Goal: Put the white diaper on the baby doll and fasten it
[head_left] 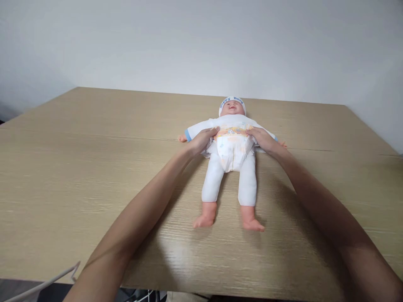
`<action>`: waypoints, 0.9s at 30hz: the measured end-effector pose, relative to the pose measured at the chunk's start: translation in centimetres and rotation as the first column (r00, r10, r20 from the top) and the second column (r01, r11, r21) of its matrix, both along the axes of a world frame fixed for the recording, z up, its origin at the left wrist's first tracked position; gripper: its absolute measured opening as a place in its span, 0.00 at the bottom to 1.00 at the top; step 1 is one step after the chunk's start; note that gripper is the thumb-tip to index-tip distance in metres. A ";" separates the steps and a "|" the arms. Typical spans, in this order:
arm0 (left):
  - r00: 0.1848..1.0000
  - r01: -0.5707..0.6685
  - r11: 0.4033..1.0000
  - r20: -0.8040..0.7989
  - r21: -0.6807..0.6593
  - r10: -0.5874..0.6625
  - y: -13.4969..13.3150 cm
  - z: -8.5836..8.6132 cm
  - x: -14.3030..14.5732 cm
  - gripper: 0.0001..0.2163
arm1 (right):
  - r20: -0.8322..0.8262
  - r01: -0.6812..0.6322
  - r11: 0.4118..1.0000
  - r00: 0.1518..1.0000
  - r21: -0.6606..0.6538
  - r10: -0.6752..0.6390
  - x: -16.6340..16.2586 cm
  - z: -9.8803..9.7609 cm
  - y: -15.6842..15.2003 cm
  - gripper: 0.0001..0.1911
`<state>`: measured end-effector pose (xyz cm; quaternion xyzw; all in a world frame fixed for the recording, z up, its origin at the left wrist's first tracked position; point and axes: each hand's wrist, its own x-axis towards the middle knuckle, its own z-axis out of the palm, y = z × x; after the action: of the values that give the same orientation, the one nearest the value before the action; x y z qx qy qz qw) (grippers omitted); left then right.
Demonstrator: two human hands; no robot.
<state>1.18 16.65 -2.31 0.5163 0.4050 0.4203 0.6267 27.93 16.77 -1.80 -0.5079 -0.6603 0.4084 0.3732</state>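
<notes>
A baby doll in white clothes and a lettered white cap lies on its back, feet towards me. Around its hips is a white diaper with an orange patterned waistband. My left hand grips the diaper's upper edge at the left side, thumb on the front of the waistband. At the opposite side my right hand does the same, its thumb also on the band. The fingers of both hands are partly hidden at the doll's sides. White ruffled material shows below each hand.
The doll rests on a wide wooden table with a seam running across it. A pale wall stands behind. Near the front left corner a white cable hangs by the table edge.
</notes>
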 end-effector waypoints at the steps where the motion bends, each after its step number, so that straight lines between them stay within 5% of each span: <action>1: 1.000 0.002 1.000 -0.015 -0.012 -0.002 -0.5 0.1 -0.1 0.23 | -0.013 -0.008 1.000 1.000 -0.002 0.008 0.0 0.0 -0.4 0.19; 10: 0.991 0.079 0.994 -0.103 -0.074 -0.086 -2.7 1.4 -1.4 0.21 | 0.215 -0.152 0.987 0.964 -0.048 0.159 3.3 3.1 -3.2 0.20; 15: 0.992 0.072 0.991 -0.094 -0.109 -0.083 -2.4 1.4 -1.7 0.19 | 0.408 0.110 0.985 0.900 0.131 -0.155 6.7 5.1 -3.4 0.12; 19: 0.992 0.091 0.990 -0.079 -0.111 -0.100 -2.3 1.2 -1.8 0.19 | 0.394 0.248 0.944 0.863 0.220 -0.318 5.8 5.8 -4.9 0.11; 23: 0.990 0.110 0.991 -0.077 -0.074 -0.115 -2.2 0.9 -1.8 0.21 | 0.373 0.144 0.976 0.907 0.163 -0.196 4.0 5.6 -5.9 0.24; 27: 0.990 0.106 0.992 -0.088 -0.068 -0.111 -2.0 0.7 -1.8 0.22 | 0.396 0.021 0.999 0.918 -0.050 0.000 4.5 4.7 -5.3 0.32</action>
<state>-0.64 14.61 -1.59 0.5361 0.4176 0.3485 0.6455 32.42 11.48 2.90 -0.5933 -0.7083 0.3127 0.2204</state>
